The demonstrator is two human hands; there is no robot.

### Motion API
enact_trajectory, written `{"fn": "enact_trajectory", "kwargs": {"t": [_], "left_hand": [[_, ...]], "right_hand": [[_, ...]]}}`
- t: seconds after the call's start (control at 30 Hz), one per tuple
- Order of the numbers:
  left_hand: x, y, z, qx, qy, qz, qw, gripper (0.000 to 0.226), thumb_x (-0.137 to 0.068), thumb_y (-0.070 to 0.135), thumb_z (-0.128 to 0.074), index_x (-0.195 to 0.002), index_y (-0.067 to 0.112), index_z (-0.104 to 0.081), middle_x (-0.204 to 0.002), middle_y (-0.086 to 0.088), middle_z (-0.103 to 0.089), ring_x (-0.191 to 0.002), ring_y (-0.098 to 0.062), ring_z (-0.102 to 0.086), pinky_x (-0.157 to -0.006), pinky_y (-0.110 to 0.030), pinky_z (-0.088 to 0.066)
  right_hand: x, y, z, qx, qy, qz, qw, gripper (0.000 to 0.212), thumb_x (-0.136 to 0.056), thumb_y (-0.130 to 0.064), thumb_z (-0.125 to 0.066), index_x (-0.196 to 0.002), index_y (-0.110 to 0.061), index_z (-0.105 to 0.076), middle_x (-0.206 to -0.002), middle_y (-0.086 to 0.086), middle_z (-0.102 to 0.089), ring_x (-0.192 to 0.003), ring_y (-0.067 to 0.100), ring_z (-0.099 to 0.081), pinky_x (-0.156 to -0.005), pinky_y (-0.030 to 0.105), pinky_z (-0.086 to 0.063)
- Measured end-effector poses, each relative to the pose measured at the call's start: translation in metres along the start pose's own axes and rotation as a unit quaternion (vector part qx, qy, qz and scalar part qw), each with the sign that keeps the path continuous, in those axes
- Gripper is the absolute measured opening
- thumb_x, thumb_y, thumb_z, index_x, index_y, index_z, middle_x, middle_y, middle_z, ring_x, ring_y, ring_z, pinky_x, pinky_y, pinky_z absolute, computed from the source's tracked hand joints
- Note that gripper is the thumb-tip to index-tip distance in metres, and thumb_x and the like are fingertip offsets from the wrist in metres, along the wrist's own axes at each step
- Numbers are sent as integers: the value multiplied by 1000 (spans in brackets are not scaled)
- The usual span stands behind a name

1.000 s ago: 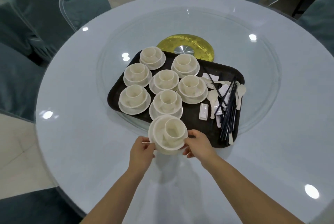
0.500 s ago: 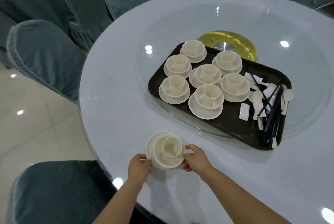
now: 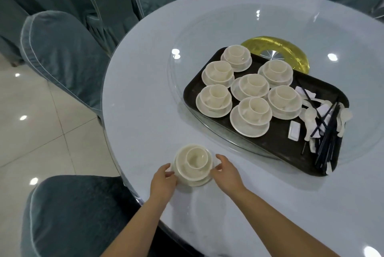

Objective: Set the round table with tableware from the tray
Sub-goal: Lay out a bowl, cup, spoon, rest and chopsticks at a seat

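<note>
Blue-grey covered chairs [image 3: 62, 53] around the rim, glossy tiled floor [image 3: 31, 132], gold turntable hub [image 3: 278, 51] mid-table.

Both bare forearms reach forward from the bottom edge, converging toward one spot, the right forearm coming in at a longer slant from the lower right, the left one steeper from below. Left hand [image 3: 164, 181] palm turned inward, thumb up and forward, fingers curled round the left rim of the stacked place setting [image 3: 193, 165] that sits between the two hands. Right hand [image 3: 227, 174] opposite, back of the hand up, thumb stretched forward along the right side of the stack, fingertips touching its lower rim. Wrists roughly level with each other, neither sharply bent. No sleeves visible on either arm.
</note>
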State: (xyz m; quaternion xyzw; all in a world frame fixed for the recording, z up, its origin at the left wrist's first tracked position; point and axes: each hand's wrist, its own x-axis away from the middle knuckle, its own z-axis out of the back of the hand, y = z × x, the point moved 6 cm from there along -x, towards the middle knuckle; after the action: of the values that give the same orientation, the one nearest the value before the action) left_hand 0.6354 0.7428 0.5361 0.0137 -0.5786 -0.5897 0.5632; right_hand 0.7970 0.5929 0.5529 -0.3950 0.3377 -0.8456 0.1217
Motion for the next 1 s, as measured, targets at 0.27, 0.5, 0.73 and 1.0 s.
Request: {"fn": "enact_trajectory", "kwargs": {"t": [0.27,0.5,0.73,1.0], "left_hand": [[3,-1,-2,-6,-5,-26,1000,39,-89,16,-59,-128,20,-53,-112,3,-60,-96,-11,-60,-74,-24,-49],[4,-1,1,-28,-9,-43,999,30,-90,20,-59,-120,24,-54,-104,13,-59,-94,-14,-64,-66,-19,-46],[4,-4,-5,-8,10,56,998,43,-95,43,-49,-120,10,-55,-110,-9,-63,-98,-29,-64,-89,-44,-54],[13,0,-29,21,-12,88,996,60,-90,42,-61,-133,7,-37,-103,-11,-59,-89,-30,-65,-82,-41,-57]], "right_hand": [[0,-41,-11,198,9,142,970,79,-79,-28,-66,-149,-30,-29,-137,-3,-36,-127,17,-39,-95,27,-41],[-7,-61,-19,224,44,174,958,76,-73,-41,-76,-139,-27,-41,-131,-1,-41,-122,19,-43,-96,28,-39],[6,-53,22,5,108,186,977,69,-66,-35,-82,-125,-29,-46,-120,-13,-52,-113,12,-49,-95,34,-45],[2,-2,64,5,155,110,982,71,-70,-28,-81,-130,-26,-44,-125,-9,-52,-113,15,-52,-94,34,-46]]}}
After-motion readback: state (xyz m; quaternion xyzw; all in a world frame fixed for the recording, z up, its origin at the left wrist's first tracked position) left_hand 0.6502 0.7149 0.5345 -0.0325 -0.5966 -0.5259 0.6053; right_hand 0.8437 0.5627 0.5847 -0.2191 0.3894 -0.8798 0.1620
